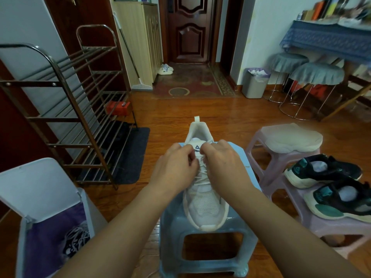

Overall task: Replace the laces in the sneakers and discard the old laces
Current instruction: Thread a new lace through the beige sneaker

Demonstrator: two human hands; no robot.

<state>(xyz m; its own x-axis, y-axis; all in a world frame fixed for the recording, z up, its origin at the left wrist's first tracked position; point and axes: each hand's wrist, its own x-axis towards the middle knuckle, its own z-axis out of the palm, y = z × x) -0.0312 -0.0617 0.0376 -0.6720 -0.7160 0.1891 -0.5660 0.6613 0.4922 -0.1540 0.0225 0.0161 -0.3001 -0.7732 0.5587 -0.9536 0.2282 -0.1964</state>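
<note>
We are at the top of the white sneaker (204, 195), which sits toe toward us on the blue stool (202, 237), and by our reading the lacing is almost done: the white lace (201, 173) already criss-crosses the eyelets just below our hands, so this looks like the tightening or tying at the tongue. Our left hand (176, 167) and right hand (220, 159) sit close together over the upper eyelets, knuckles up, fingers curled inward and seemingly pinching the lace ends on either side of the tongue logo, though the lace ends themselves are hidden under the fingers. Both forearms reach straight forward from us, wrists level, converging on the shoe. The next move probably calls for even tension on both ends and then a knot or bow, keeping the tongue centred. Down to the left of our left arm, the open bin (30, 197) holds a tangle of old laces (77, 237). To the right of our right hand, a second white sneaker (291, 140) lies on a pink stool (261, 149), and a dark pair (331, 183) sits nearer us beyond it.
</note>
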